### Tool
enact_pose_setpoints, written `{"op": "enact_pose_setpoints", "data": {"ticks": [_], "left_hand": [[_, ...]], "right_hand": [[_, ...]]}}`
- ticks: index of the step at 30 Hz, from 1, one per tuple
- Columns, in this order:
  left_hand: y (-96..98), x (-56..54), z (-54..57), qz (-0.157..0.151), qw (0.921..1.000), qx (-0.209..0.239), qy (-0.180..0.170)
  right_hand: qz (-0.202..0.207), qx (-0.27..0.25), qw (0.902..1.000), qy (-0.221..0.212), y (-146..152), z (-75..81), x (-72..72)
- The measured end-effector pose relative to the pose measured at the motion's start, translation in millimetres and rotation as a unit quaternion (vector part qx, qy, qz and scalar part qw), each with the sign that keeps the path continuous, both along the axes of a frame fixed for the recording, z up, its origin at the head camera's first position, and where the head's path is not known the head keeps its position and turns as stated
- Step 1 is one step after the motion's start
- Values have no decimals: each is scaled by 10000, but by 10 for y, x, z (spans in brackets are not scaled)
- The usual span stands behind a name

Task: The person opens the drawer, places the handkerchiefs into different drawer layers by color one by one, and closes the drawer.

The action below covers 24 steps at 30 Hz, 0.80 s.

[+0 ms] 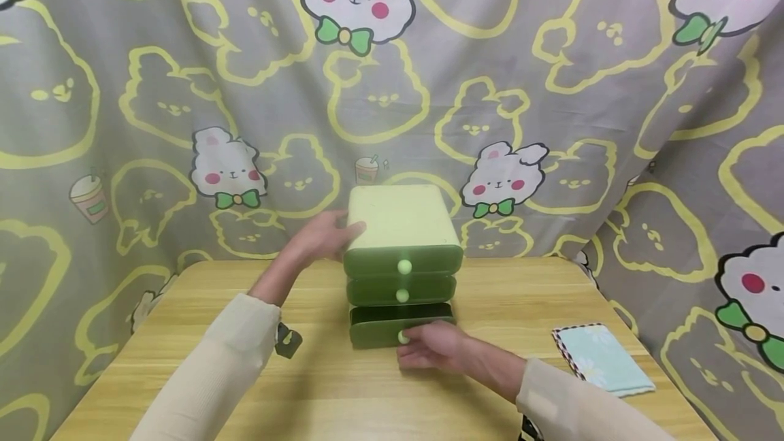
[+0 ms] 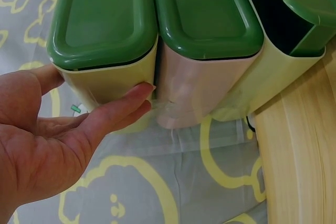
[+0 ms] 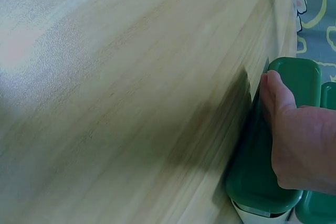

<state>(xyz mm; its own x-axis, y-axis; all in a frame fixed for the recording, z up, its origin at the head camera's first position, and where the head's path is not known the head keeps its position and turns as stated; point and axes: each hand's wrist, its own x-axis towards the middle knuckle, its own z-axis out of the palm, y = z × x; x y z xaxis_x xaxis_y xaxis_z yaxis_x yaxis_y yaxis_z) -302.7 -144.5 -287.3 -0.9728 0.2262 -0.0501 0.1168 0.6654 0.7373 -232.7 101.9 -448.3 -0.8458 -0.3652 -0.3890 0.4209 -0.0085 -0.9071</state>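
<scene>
Head view, hands on cabinet, plain drawers

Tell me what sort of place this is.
Probably a screened indoor tabletop workspace: grey cartoon-printed cloth hangs behind a pale wooden table bearing a boxy, green-fronted plastic drawer unit.

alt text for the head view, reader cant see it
A person's right hand touches the knob on the partly open bottom drawer of a yellow, three-drawer unit, while the left hand touches its side. It stands on a wooden table by patterned fabric, a blue cloth to the right.
</scene>
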Motion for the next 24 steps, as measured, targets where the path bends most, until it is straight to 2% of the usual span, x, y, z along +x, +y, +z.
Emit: {"op": "enact_pose_setpoints", "data": {"ticks": [9, 13, 17, 20, 24], "left_hand": [[2, 0, 8, -44, 10000, -2, 2], [-4, 1, 14, -40, 10000, 19, 17], [-6, 1, 15, -37, 10000, -15, 31], [-7, -1, 10, -19, 10000, -42, 33], [-7, -1, 0, -1, 10000, -48, 12]], "right_hand": [[118, -237, 9996, -103, 29, -35, -23], [136, -549, 9981, -256, 15, -49, -32], [21, -1011, 9939, -432, -21, -78, -35], [-87, -1133, 9926, -433, -42, -97, -36], [-147, -1047, 9937, -364, -47, -110, -22]]}}
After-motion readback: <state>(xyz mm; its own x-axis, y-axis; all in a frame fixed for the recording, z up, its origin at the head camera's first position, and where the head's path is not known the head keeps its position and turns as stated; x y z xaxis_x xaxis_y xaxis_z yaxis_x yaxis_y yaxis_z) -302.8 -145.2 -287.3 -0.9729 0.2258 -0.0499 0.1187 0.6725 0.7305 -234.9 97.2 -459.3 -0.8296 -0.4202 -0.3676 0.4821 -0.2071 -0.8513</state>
